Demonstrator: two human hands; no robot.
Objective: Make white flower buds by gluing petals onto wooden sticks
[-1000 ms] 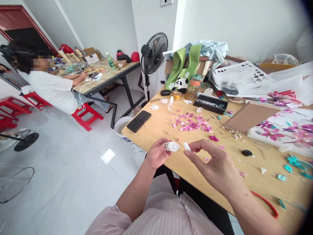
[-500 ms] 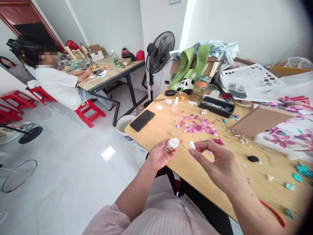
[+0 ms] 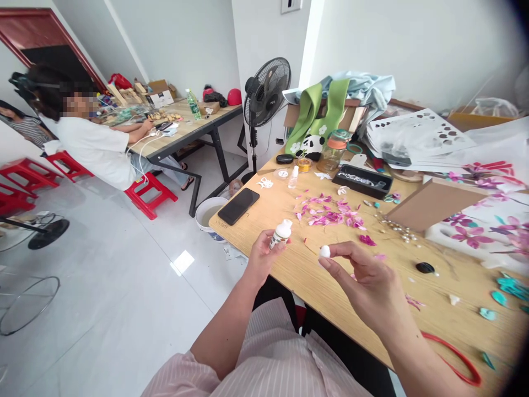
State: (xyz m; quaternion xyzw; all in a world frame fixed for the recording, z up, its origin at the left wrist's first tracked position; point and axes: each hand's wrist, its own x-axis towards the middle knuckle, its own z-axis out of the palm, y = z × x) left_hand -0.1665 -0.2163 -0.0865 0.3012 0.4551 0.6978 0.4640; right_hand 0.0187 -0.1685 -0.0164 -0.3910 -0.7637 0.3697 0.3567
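A small white bottle [image 3: 281,234] with a printed label is held in my left hand [image 3: 264,256], tilted a little to the right above the table's front edge. Between the thumb and forefinger of my right hand [image 3: 367,275] is a small white cap [image 3: 324,251], apart from the bottle. Loose pink petals [image 3: 326,210] lie scattered on the wooden table [image 3: 273,207] beyond both hands. A black phone [image 3: 238,206] rests near the table's left corner.
At the back stand a clear dropper bottle [image 3: 293,177], a glass jar [image 3: 330,151], a black tray [image 3: 362,181] and a green panda bag [image 3: 314,118]. A brown board [image 3: 438,203] leans at right. A red ring [image 3: 458,358] lies nearby. A person [image 3: 91,132] sits at another table.
My left hand has drawn slightly left and tipped the bottle more upright. My right hand has turned the cap, and the gap between bottle and cap has widened.
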